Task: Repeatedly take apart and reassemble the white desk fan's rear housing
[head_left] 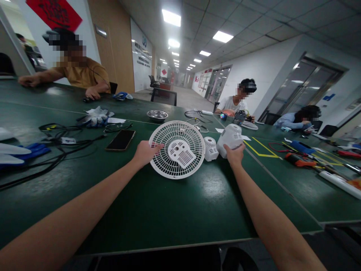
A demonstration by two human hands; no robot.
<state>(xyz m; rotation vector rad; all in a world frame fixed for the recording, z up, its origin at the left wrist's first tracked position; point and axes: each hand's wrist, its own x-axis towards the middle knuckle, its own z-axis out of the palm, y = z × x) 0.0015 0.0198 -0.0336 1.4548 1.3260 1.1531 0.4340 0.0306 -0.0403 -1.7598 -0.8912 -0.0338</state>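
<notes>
A round white fan grille [158,165] tilts up above the green table, its slotted centre plate facing me. My left hand [146,153] pinches its left rim, thumb across the bars. In my right hand [235,155] is a white plastic fan housing [231,133] with slots in its rounded end, gripped at its lower side. Between the two stands a smaller white vented housing [210,149], close to the grille's right rim. A thin white cable [203,129] runs behind the grille.
A phone [121,140], black cables [60,152] and gloves [96,116] lie to the left on the table [169,214]. Behind the grille sits a metal bowl [157,116]. Tools, among them an orange-black multimeter [300,160], lie right. Several people sit around the table.
</notes>
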